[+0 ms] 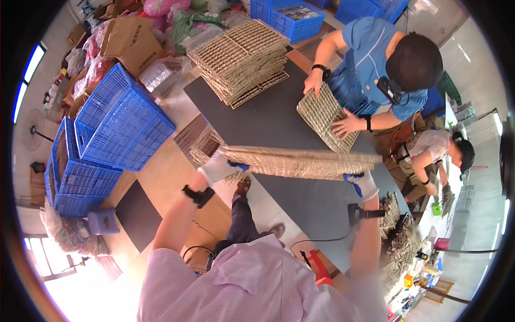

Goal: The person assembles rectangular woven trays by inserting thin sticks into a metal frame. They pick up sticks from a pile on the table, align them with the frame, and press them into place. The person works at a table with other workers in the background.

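My left hand point(219, 167) and my right hand point(363, 185), both in white gloves with blue on the fingers, grip the two ends of a tan woven straw panel point(300, 163). It is seen nearly edge-on, raised over the grey table point(289, 201); whether it is one panel or several held together I cannot tell. Beyond it, a co-worker in blue point(370, 64) has both hands on another woven panel point(327, 118). A tall stack of woven panels point(238, 59) rests at the table's far left. A smaller woven piece point(206, 145) shows beside my left hand, below table height.
Blue plastic crates point(123, 118) stand to the left, with cardboard boxes point(131, 43) and bagged goods behind. More woven pieces point(402, 241) are piled by my right forearm. A red object point(320, 268) is near my body. Another person point(429, 155) sits at a bench on the right.
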`<state>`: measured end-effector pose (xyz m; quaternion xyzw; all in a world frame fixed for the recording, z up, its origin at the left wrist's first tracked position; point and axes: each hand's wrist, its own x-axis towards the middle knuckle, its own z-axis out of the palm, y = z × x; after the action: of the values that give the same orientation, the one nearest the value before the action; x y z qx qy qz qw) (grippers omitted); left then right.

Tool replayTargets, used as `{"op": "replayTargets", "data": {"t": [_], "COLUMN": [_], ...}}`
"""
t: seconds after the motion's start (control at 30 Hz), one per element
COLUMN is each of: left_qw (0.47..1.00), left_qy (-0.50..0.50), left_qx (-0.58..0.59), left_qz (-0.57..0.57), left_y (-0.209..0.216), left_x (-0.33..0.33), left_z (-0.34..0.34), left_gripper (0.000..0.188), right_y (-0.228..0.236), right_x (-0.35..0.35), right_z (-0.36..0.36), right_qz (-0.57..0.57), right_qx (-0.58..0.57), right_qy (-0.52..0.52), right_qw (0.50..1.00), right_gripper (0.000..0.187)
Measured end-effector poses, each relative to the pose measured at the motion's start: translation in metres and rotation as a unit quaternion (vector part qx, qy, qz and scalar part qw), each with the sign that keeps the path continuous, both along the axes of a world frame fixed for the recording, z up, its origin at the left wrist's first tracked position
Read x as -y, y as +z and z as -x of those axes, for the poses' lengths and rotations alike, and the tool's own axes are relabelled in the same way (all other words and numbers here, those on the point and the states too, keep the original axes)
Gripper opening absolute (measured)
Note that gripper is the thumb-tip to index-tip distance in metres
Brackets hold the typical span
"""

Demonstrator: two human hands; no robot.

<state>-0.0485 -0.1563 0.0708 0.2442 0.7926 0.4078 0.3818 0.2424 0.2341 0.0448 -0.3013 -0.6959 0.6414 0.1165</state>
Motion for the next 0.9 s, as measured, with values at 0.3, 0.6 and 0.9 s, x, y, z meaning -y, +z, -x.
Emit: {"op": "replayTargets", "data": {"t": [0.3,0.6,0.9], "left_qw": [0.968,0.992,0.995], "left_qy": [-0.131,-0.051,0.011], "left_qx": [-0.153,-0.056,-0.097], "left_qz": [-0.148,-0.097,0.038], "left_y": [-0.122,-0.133,-0.149], "left_x": [-0.078,-0.115,-0.108], "left_z": [-0.02,-0.02,-0.064], "left_gripper": [0.032,0.066,0.062], "right_y": [-0.107,-0.131,-0.136], "right_x": [0.071,0.084,0.087], "right_z": [-0.106,-0.108,-0.108], "right_qz": [0.208,-0.027,0.098], "right_qx": [-0.037,0.127,0.047], "right_qy": [-0.116,-0.146,-0.273], "right_qw": [0.97,0.981,0.956], "right_gripper": [0.033,0.049,0.031]}}
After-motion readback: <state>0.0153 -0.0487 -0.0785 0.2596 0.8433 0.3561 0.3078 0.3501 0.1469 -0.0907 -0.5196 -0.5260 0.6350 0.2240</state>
